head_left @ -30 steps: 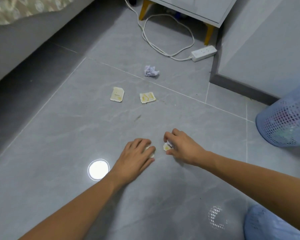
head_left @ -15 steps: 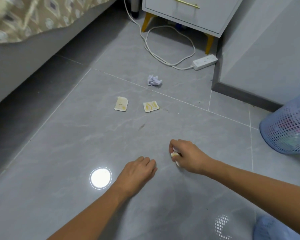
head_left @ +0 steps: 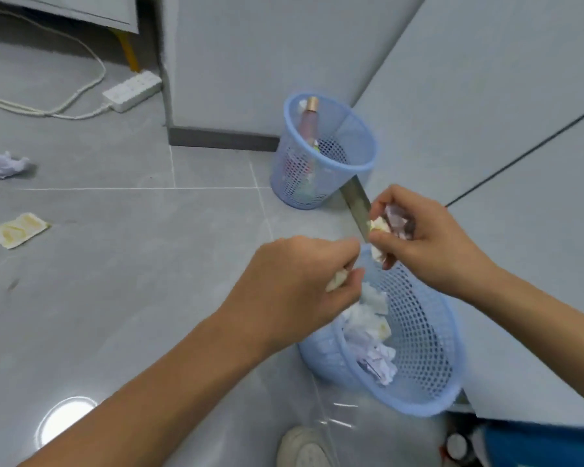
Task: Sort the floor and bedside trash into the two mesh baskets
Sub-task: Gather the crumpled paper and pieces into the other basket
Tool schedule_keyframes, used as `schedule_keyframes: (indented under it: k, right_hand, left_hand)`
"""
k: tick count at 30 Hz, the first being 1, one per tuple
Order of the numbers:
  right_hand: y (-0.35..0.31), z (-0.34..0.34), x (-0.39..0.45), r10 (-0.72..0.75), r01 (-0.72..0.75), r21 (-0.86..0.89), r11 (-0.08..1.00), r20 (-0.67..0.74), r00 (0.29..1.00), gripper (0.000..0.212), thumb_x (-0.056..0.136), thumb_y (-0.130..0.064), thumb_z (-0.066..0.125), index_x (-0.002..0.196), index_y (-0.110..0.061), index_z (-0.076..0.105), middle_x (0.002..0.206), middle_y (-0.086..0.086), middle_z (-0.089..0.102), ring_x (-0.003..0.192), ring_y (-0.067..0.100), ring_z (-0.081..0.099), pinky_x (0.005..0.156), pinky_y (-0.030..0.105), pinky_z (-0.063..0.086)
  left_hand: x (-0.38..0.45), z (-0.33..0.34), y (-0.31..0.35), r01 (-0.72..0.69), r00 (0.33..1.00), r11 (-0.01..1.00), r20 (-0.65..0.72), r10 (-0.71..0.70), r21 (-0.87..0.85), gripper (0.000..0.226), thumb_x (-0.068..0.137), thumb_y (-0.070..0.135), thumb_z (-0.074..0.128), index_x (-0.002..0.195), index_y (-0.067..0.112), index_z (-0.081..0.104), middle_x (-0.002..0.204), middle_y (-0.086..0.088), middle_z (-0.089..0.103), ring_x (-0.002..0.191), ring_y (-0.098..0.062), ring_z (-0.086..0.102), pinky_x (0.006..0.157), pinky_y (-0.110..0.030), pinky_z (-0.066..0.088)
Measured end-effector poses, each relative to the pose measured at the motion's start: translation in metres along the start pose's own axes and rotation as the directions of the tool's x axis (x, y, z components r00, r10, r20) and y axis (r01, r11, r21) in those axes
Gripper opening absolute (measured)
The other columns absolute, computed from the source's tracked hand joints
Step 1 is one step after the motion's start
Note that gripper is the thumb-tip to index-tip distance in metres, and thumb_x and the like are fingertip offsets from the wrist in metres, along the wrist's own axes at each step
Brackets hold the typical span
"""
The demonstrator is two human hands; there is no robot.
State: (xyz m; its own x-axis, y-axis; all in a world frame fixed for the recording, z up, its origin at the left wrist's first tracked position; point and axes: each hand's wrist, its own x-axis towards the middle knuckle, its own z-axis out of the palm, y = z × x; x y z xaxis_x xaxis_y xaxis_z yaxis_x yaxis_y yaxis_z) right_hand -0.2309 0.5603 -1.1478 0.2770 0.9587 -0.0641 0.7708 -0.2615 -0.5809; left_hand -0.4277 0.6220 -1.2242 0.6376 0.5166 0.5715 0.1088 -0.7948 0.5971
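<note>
Two blue mesh baskets stand by the grey wall. The near basket holds crumpled white and purple paper. The far basket holds a pink bottle and other items. My left hand is closed on a small pale scrap, just over the near basket's left rim. My right hand grips a crumpled wad of cream and purple-patterned paper above that basket's far rim. On the floor to the left lie a crumpled purple-white paper ball and a flat yellowish wrapper.
A white power strip with its cord lies at the back left by a nightstand leg. A grey wall corner rises behind the far basket. A white shoe and a blue object sit at the bottom edge.
My view has swung right from the open floor to the baskets. Both hands lifted off the floor with the picked-up scraps and now hover over the near basket.
</note>
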Motion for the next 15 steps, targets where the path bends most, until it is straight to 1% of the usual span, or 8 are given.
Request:
schedule_keyframes:
  k: [2,4,6,8,9,11,13,15]
  right_hand:
    - [0.035,-0.007,-0.034,0.083,-0.085,-0.054,0.995,-0.038,0.996,0.020,0.091,-0.002,0.069,0.093,-0.018,0.057,0.076,0.016,0.063,0.059,0.028,0.068,0.055,0.040,0.061]
    - [0.062,-0.003,-0.059,0.146,-0.150,-0.104,0.983,-0.041,0.988,0.024,0.091,-0.003,0.069,0.091,-0.024,0.057,0.078,0.015,0.064,0.062,0.028,0.067,0.054,0.039,0.060]
    - [0.085,0.005,-0.074,0.197,-0.200,-0.151,0.968,-0.035,0.980,0.035,0.090,-0.002,0.069,0.086,-0.033,0.053,0.075,0.011,0.063,0.060,0.025,0.066,0.053,0.040,0.059]
    - [0.099,0.011,-0.083,0.210,-0.210,-0.191,0.959,-0.021,0.978,0.042,0.089,-0.003,0.070,0.083,-0.039,0.050,0.072,0.003,0.060,0.058,0.022,0.065,0.054,0.043,0.058]
    - [0.106,0.012,-0.086,0.211,-0.208,-0.206,0.956,-0.008,0.977,0.042,0.088,-0.006,0.072,0.084,-0.041,0.050,0.073,-0.002,0.059,0.059,0.021,0.064,0.055,0.044,0.058]
    - [0.112,0.012,-0.088,0.222,-0.202,-0.257,0.945,0.051,0.974,0.034,0.086,-0.021,0.079,0.097,-0.042,0.054,0.085,-0.010,0.058,0.071,0.014,0.062,0.063,0.038,0.057]
    - [0.110,0.009,-0.085,0.219,-0.182,-0.334,0.925,0.077,0.973,0.037,0.085,-0.041,0.078,0.114,-0.041,0.056,0.101,-0.017,0.059,0.086,0.004,0.060,0.074,0.024,0.049]
    - [0.103,0.007,-0.078,0.203,-0.162,-0.385,0.908,0.069,0.977,0.039,0.086,-0.049,0.072,0.121,-0.039,0.057,0.110,-0.020,0.059,0.095,0.001,0.060,0.080,0.025,0.049]
  left_hand:
    - [0.016,0.032,0.019,-0.077,0.996,0.997,0.046,0.078,-0.029,0.027,0.084,0.027,0.070,0.079,0.026,0.044,0.059,-0.002,0.057,0.050,-0.029,0.047,0.046,-0.027,0.030]
    - [0.022,0.065,0.024,-0.105,0.989,0.993,0.096,0.109,-0.051,0.032,0.082,0.024,0.071,0.082,0.029,0.039,0.057,-0.003,0.057,0.047,-0.029,0.049,0.046,-0.025,0.026]
    - [0.022,0.094,0.023,-0.135,0.979,0.990,0.146,0.140,-0.041,0.029,0.083,0.022,0.072,0.083,0.026,0.043,0.059,-0.004,0.060,0.048,-0.029,0.053,0.046,-0.026,0.026]
    - [0.021,0.112,0.022,-0.137,0.952,0.990,0.275,0.138,-0.022,0.014,0.089,0.027,0.068,0.091,0.018,0.057,0.072,-0.006,0.067,0.064,-0.030,0.063,0.049,-0.032,0.034]
    - [0.021,0.118,0.023,-0.121,0.935,0.993,0.333,0.119,-0.013,0.020,0.093,0.035,0.065,0.100,0.017,0.063,0.082,-0.007,0.069,0.076,-0.030,0.065,0.053,-0.036,0.041]
    - [0.018,0.124,0.021,-0.144,0.907,0.989,0.404,0.120,0.029,0.037,0.093,0.052,0.059,0.106,0.019,0.067,0.092,-0.003,0.067,0.092,-0.027,0.061,0.066,-0.042,0.049]
    - [0.014,0.122,0.018,-0.198,0.896,0.975,0.422,0.140,0.098,0.045,0.090,0.064,0.053,0.100,0.023,0.070,0.094,0.001,0.065,0.096,-0.024,0.055,0.074,-0.042,0.044]
    - [0.010,0.113,0.013,-0.203,0.906,0.972,0.399,0.141,0.118,0.048,0.089,0.068,0.047,0.098,0.027,0.070,0.096,0.004,0.063,0.096,-0.021,0.053,0.078,-0.041,0.037]
